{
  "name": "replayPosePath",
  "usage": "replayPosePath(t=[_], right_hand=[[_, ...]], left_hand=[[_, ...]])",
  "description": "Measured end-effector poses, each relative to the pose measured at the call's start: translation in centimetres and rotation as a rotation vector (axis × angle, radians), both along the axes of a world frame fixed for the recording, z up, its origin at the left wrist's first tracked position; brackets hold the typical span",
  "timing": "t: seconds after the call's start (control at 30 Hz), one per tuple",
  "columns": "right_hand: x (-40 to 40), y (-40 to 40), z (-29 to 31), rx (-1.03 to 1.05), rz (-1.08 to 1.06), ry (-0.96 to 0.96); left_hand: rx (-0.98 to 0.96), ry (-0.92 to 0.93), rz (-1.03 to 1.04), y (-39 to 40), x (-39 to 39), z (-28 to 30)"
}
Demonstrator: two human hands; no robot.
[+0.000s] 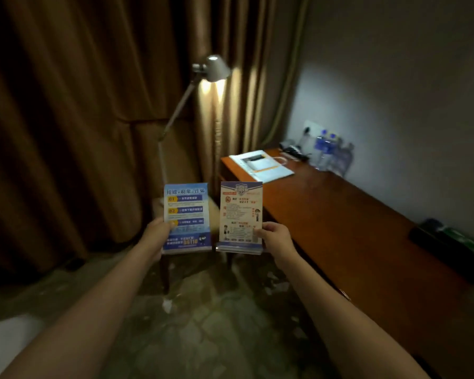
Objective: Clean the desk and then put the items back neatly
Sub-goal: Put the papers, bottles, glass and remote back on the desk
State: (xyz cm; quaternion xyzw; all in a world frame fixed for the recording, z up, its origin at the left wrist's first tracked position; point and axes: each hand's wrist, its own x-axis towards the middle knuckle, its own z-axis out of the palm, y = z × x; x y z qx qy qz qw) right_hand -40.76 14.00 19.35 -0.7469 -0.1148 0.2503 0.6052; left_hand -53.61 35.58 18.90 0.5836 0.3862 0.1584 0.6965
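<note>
Both hands are raised in front of the person, each holding an upright printed sign stand. Left hand (159, 232) grips the blue sign stand (187, 217) by its left edge, thumb on the front face and the other fingers hidden behind it. Right hand (275, 239) grips the cream sign stand (240, 214) by its lower right edge, thumb across the front near the bottom. These two stands sit side by side, just apart, both facing the person, their clear bases level with each other.

To the right of the right hand runs the long reddish wooden desk (353, 228), set against the wall. At its far end, beyond the right hand, lies a clear plastic folder of papers (260, 165). Further right on the far end, against the wall, stand water bottles (330, 153) beside some dark cables (293, 151). Nearer, well right of the right hand, a dark box with a green top (449, 243) rests at the wall edge of the desk.

Beyond the left hand a floor lamp (211, 69) is lit, its head tilted down before brown curtains (80, 119). Behind the two stands, partly hidden, is a wooden chair (164, 269) on patterned carpet.
</note>
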Motion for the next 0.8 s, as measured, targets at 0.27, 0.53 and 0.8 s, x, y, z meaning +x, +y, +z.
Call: replayPosePath(t=[0.27,0.53,0.8], right_hand=[[10.6,-11.4,-2.9,0.03,-0.367,0.054],[20.7,-14.4,-5.5,-0.08,-0.61,0.004],[29.7,-16.6,-5.5,-0.088,-0.852,0.033]], left_hand=[[0.062,0.059,-0.367,-7.7,19.4,-1.6],[0.12,0.088,-0.657,-11.4,36.9,-3.7],[0.185,0.191,-0.93,-15.3,51.4,-2.8]])
